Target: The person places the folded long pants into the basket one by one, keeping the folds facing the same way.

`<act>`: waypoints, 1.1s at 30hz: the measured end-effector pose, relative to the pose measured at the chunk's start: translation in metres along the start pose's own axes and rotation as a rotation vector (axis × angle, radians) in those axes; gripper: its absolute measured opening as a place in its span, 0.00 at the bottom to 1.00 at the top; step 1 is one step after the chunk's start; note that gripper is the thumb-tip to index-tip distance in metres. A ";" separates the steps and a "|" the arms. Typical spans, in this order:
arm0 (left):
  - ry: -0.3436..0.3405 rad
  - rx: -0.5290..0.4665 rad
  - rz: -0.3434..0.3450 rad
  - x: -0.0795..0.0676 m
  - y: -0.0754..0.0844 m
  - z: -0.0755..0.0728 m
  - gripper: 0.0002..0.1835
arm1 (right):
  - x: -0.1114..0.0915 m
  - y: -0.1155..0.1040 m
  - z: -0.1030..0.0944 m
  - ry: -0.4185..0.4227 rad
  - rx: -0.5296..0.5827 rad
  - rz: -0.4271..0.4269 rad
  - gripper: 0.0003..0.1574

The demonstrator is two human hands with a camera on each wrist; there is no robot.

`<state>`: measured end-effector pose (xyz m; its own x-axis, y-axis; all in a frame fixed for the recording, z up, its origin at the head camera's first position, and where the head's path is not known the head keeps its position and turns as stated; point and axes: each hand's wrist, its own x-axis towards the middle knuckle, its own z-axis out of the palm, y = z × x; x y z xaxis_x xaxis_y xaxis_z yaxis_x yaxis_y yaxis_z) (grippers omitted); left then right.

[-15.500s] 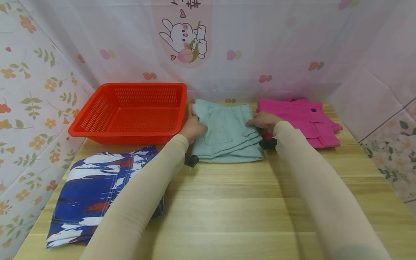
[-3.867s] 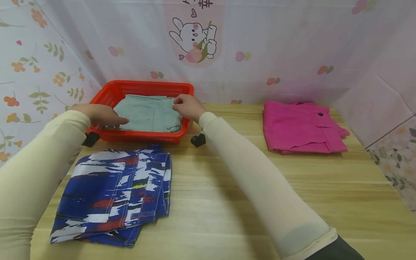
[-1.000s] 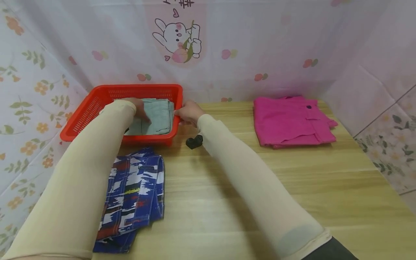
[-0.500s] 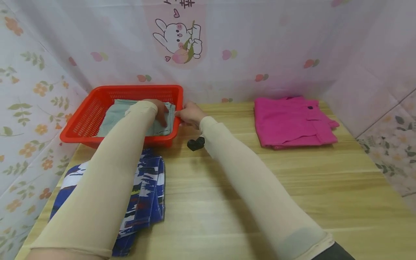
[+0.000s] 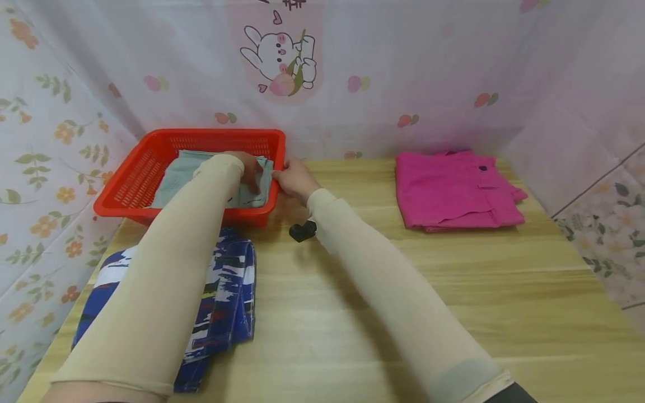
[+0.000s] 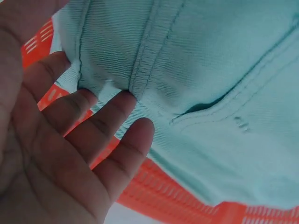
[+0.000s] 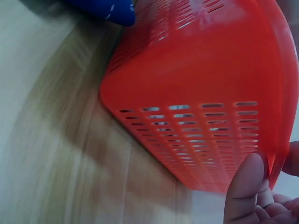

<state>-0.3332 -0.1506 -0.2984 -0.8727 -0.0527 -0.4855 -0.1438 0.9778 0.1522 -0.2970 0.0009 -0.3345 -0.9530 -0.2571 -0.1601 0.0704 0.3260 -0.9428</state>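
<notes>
Green garment (image 6: 219, 60), folded flat inside the basket, is finely ribbed cloth with stitched seams and a curved pocket edge. The left hand (image 5: 249, 172) has loosely extended, parted fingers, their tips touching the cloth. The right hand (image 5: 297, 180) pinches the basket's rim, thumb against the outer side. The basket (image 7: 196, 70) is glossy red plastic, rectangular with rounded corners and walls pierced by rows of slots. Near it, on the smooth, wood-grained tabletop (image 5: 403, 324), lies a blue-and-white printed garment (image 5: 221, 308), partly hidden by a cream sleeve (image 5: 166, 268). Well apart, a matte pink garment (image 5: 448, 193) forms a rough folded block with a dark button (image 5: 482, 168).
</notes>
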 end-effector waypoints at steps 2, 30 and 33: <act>-0.006 0.051 0.060 0.006 -0.003 -0.004 0.49 | 0.002 0.001 -0.001 0.015 0.002 -0.008 0.13; 0.486 -0.813 0.518 -0.087 0.116 0.075 0.14 | -0.072 0.070 -0.189 0.236 -0.098 0.010 0.24; 0.402 -0.887 0.528 -0.082 0.128 0.094 0.12 | -0.081 0.079 -0.211 0.265 -0.181 0.014 0.26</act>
<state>-0.2357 -0.0020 -0.3203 -0.9877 0.1091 0.1124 0.1479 0.4136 0.8984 -0.2761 0.2395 -0.3337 -0.9976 -0.0128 -0.0686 0.0535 0.4902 -0.8700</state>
